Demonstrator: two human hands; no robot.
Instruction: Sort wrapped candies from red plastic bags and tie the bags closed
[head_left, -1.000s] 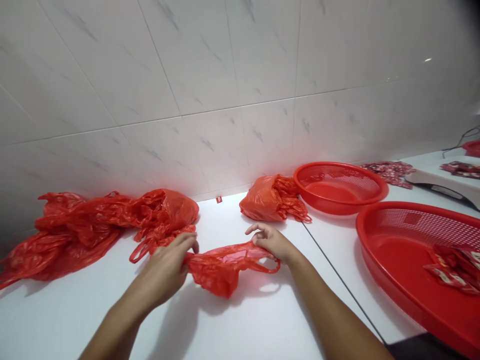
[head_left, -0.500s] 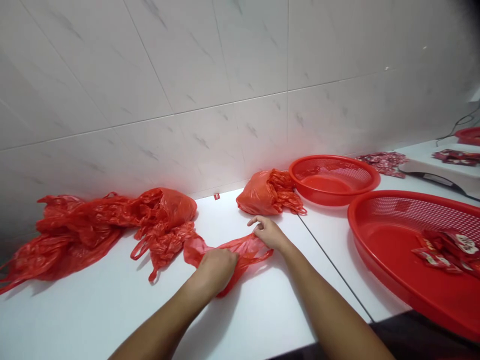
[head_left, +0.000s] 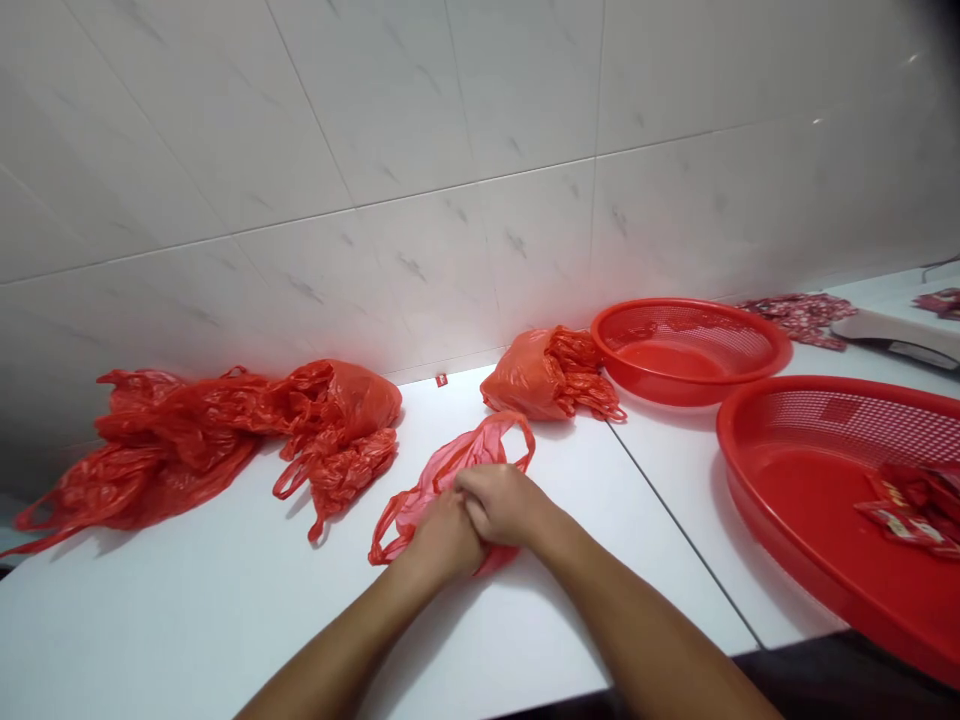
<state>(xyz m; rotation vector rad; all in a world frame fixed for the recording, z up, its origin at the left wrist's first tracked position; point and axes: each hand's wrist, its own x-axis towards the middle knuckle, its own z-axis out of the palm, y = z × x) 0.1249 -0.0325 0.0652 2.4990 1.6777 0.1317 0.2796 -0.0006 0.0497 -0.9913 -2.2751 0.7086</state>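
Note:
A thin red plastic bag [head_left: 457, 455] with two loop handles is bunched up over the white table in the middle. My left hand [head_left: 450, 535] is closed on its near side. Pressed against it, my right hand [head_left: 501, 500] is closed too, gripping the same bag. The handles stick out beyond my hands, one to the left and one up to the right. My fingertips are hidden from this angle. Just past the bag lies a filled red plastic bag [head_left: 529, 375] with crumpled ends.
More red plastic bags [head_left: 180, 440] lie heaped along the wall at left. A round red basket [head_left: 682, 385] stands at back right; a larger red basket [head_left: 787, 540], holding red packets [head_left: 911, 515], is nearer. A small red packet [head_left: 441, 380] lies by the wall.
My right hand has moved left and down, from the bag's right side to against my left hand, and its fingers have closed. The bag's handles now point outward. The view has shifted slightly.

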